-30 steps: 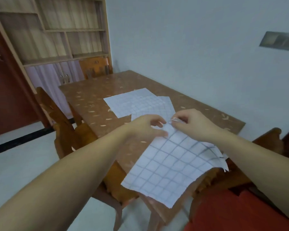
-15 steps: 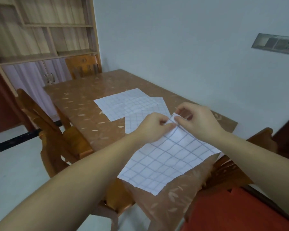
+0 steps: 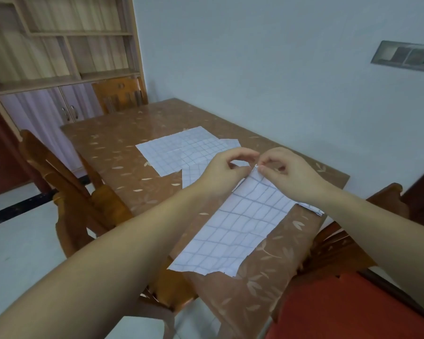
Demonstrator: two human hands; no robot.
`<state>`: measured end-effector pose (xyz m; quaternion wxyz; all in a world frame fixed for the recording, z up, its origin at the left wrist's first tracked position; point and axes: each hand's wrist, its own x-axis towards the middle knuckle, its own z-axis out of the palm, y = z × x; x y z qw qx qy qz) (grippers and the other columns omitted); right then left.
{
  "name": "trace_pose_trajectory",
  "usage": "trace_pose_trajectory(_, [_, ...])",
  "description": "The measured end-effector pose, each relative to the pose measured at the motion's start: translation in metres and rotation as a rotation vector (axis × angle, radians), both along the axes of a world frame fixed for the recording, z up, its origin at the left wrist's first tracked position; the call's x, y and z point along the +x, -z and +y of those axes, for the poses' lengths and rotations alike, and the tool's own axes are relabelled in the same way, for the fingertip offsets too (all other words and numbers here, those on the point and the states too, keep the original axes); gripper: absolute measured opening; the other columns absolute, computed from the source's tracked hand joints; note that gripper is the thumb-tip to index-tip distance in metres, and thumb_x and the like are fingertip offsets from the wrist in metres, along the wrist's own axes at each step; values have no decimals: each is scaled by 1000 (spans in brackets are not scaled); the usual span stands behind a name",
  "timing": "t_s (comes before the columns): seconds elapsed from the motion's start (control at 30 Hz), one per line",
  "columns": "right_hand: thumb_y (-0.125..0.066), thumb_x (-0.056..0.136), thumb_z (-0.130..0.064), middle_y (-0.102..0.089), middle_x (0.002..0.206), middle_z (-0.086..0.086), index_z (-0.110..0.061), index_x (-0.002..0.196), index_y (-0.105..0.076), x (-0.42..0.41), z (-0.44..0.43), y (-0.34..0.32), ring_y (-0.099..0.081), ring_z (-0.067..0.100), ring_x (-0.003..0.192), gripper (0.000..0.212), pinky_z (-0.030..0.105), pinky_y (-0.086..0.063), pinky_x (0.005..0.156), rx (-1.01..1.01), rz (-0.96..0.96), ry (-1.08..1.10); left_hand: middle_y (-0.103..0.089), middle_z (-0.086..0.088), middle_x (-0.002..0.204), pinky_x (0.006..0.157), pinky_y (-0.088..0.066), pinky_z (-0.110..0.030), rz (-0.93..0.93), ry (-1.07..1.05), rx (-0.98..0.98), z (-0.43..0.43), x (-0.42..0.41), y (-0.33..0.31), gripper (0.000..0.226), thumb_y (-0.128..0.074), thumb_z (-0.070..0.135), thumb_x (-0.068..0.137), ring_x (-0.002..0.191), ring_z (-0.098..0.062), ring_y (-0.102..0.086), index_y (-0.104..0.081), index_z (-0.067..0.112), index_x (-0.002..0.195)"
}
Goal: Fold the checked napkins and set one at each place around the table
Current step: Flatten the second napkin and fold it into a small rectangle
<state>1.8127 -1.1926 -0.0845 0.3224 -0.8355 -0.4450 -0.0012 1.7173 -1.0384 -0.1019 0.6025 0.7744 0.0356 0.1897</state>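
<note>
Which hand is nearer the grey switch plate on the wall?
Right. The right hand, pinching the white checked napkin, is below the grey switch plate; the left hand is farther left.

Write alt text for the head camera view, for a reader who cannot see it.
The left hand and right hand pinch the far end of a long white napkin with blue checks, lying on a brown leaf-patterned table. More checked napkins lie beyond the hands, and wooden chairs stand at the table.

no readable text, labels, brands or numbers anywhere; checked napkins (image 3: 242, 228) carry only a plain grid print, tabletop (image 3: 123, 143) only a leaf pattern, wall switch plate (image 3: 405, 56) too blurred to make out any marking
</note>
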Motion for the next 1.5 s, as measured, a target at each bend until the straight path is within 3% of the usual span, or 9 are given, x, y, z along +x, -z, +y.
trace_pose_trajectory(0.2, [-56,94,-14,-59,115,-1,-16,84,-63,2,-4,-3,-51,-1,104,13,-3,-31,79,-9,110,-1,-74,3,95,76,-54,-28,-18,14,169,1,12,-3,12,-71,14,84,80,-22,-64,-74,17,96])
trace_pose_trajectory(0.4, [-48,98,-16,-58,119,1,-7,90,-62,2,-9,-5,-50,14,115,19,33,-39,101,-83,164,13,-66,11,90,75,-39,-9,-73,26,477,-1,16,-4,7,-64,18,91,84,-1,-54,-70,20,87])
trace_pose_trajectory(0.5, [-42,99,-19,-61,116,3,-5,94,-60,0,-10,-7,-55,19,108,23,38,-42,96,-83,241,26,-53,10,98,88,-36,-22,-104,54,739,2,18,-2,11,-53,22,97,96,-12,-45,-62,17,95])
trace_pose_trajectory(0.63, [-41,94,-25,-65,105,12,-15,76,-54,-3,-9,-8,-55,28,94,25,44,-43,87,-46,319,16,-41,10,100,95,-35,-35,-7,72,840,1,16,-5,19,-38,24,102,101,-15,-37,-53,17,93])
trace_pose_trajectory(0.83, [-44,89,-21,-64,90,6,-33,56,-57,-9,-5,-13,-54,18,94,37,38,-38,89,40,427,-10,-43,6,95,95,-34,-33,71,97,655,-6,12,-8,26,-34,20,103,97,-10,-36,-50,16,84])
trace_pose_trajectory(0.97, [-45,96,-12,-65,122,-7,-9,76,-64,-7,-7,-12,-53,12,121,28,38,-34,106,48,476,-23,-54,21,98,99,-33,-32,102,137,308,-3,11,-5,22,-50,28,97,109,-4,-44,-64,28,80])
trace_pose_trajectory(1.2, [-46,96,-11,-63,125,-6,3,87,-65,-10,-6,-15,-54,13,120,25,41,-33,110,87,499,-16,-52,19,105,102,-36,-36,126,172,341,4,15,-6,19,-52,36,96,114,-11,-45,-60,35,79])
trace_pose_trajectory(1.37, [-46,95,-7,-64,126,-3,9,82,-57,-11,-8,-18,-54,14,118,23,32,-34,104,86,514,-9,-46,11,83,84,-34,-28,84,156,418,-2,18,-10,36,-38,27,103,89,-8,-43,-48,28,68])
trace_pose_trajectory(1.5, [-49,96,-12,-56,131,-7,-12,73,-58,-11,-8,-18,-49,7,118,25,29,-31,101,111,519,23,-51,15,81,74,-36,-18,-38,-153,122,-12,14,-9,19,-45,25,101,77,5,-48,-54,20,84])
